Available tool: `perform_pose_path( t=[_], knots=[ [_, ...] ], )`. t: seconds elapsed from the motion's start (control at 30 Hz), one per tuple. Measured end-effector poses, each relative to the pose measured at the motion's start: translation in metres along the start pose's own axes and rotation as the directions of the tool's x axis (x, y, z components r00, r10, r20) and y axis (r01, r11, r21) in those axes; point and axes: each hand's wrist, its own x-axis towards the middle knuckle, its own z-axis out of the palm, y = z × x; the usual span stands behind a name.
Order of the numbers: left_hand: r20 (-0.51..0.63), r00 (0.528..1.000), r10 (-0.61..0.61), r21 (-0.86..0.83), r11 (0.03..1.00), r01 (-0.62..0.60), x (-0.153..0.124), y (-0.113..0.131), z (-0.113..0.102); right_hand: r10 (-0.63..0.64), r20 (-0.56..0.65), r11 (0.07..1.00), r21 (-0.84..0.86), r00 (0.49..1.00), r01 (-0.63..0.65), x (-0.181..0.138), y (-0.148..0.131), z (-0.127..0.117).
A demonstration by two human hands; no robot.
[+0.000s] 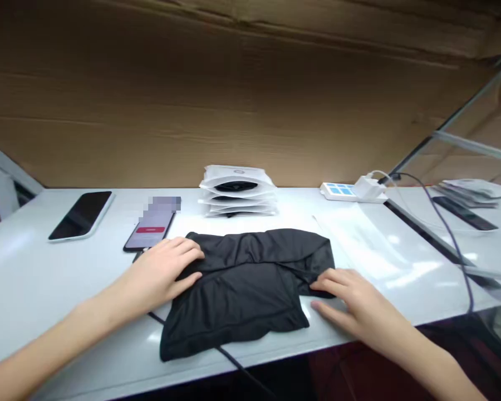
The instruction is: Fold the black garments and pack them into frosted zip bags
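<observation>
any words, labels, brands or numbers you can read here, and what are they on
No text can be read for certain.
Lit phone: a red bar with marks too small to read; the upper part of the screen is pixelated.
Stack of white packets: a faint round mark on the top one, too blurred to read.
Black cloth: no lettering visible.

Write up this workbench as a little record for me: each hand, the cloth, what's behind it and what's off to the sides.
Left hand: resting on the black cloth, left part
Right hand: fingertips at its right edge, thumb apart
Cloth: wrinkled, partly folded, on a white table
Behind: stack of white packets
Left side: dark-screened phone, lit phone
Right side: power strip, white charger
</observation>
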Motion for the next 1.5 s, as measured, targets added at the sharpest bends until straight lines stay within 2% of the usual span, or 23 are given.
perform_pose_path(
  t=[0.07, 0.13, 0.23, 0.3, 0.4, 0.5, 0.6, 0.73, 0.87, 1.0, 1.1, 1.23, 1.33, 1.4, 1.5],
  knots=[
    [0.031, 0.999, -0.013, -0.012, 1.000, 0.014, 0.002, -0.008, 0.004, 0.015, 0.027, 1.000, 0.013, 1.000, -0.016, -0.001, 0.005, -0.001],
    [0.036, 0.999, -0.030, -0.047, 0.998, 0.031, 0.001, -0.013, 0.006, 0.049, -0.007, 0.996, 0.072, 0.999, -0.049, 0.002, 0.009, -0.003],
    [-0.006, 0.994, -0.108, -0.111, 0.988, 0.107, -0.001, -0.013, 0.003, 0.077, -0.183, 0.993, 0.106, 0.980, -0.058, 0.016, 0.019, -0.006],
    [-0.043, 0.984, -0.175, -0.176, 0.970, 0.165, 0.000, -0.012, -0.001, 0.027, -0.256, 0.999, 0.045, 0.966, -0.015, 0.029, 0.030, -0.006],
    [-0.095, 0.952, -0.292, -0.266, 0.929, 0.258, 0.006, -0.013, -0.008, -0.049, -0.202, 0.998, 0.026, 0.978, 0.055, 0.050, 0.044, -0.003],
    [-0.150, 0.898, -0.414, -0.317, 0.880, 0.353, 0.022, -0.022, -0.015, 0.056, -0.222, 0.990, 0.139, 0.973, -0.026, 0.073, 0.057, 0.002],
    [-0.183, 0.867, -0.463, -0.330, 0.860, 0.390, 0.043, -0.036, -0.017, 0.175, -0.305, 0.978, 0.165, 0.936, -0.129, 0.095, 0.068, 0.008],
    [-0.195, 0.857, -0.478, -0.243, 0.870, 0.430, 0.062, -0.048, -0.014, 0.217, -0.368, 0.975, 0.119, 0.904, -0.185, 0.106, 0.074, 0.012],
    [-0.173, 0.870, -0.462, -0.216, 0.880, 0.424, 0.062, -0.050, -0.012, 0.232, -0.385, 0.973, 0.092, 0.894, -0.213, 0.087, 0.069, 0.009],
    [-0.113, 0.909, -0.401, -0.232, 0.900, 0.368, 0.059, -0.055, -0.008, 0.289, -0.322, 0.957, 0.113, 0.901, -0.267, 0.079, 0.077, 0.007],
    [-0.071, 0.924, -0.376, -0.248, 0.904, 0.348, 0.059, -0.057, -0.008, 0.317, -0.253, 0.946, 0.162, 0.914, -0.283, 0.093, 0.086, 0.009],
    [-0.063, 0.931, -0.360, -0.306, 0.895, 0.325, 0.060, -0.053, -0.017, 0.269, -0.138, 0.944, 0.231, 0.953, -0.233, 0.119, 0.083, 0.007],
    [-0.079, 0.918, -0.388, -0.386, 0.861, 0.331, 0.052, -0.050, -0.024, 0.225, -0.094, 0.942, 0.277, 0.970, -0.192, 0.124, 0.073, -0.002],
    [-0.081, 0.899, -0.430, -0.425, 0.831, 0.359, 0.041, -0.049, -0.027, 0.221, -0.127, 0.940, 0.291, 0.967, -0.177, 0.119, 0.067, -0.010],
    [-0.063, 0.909, -0.413, -0.419, 0.837, 0.351, 0.024, -0.049, -0.026, 0.236, -0.193, 0.939, 0.297, 0.952, -0.173, 0.108, 0.062, -0.016]
  ],
)
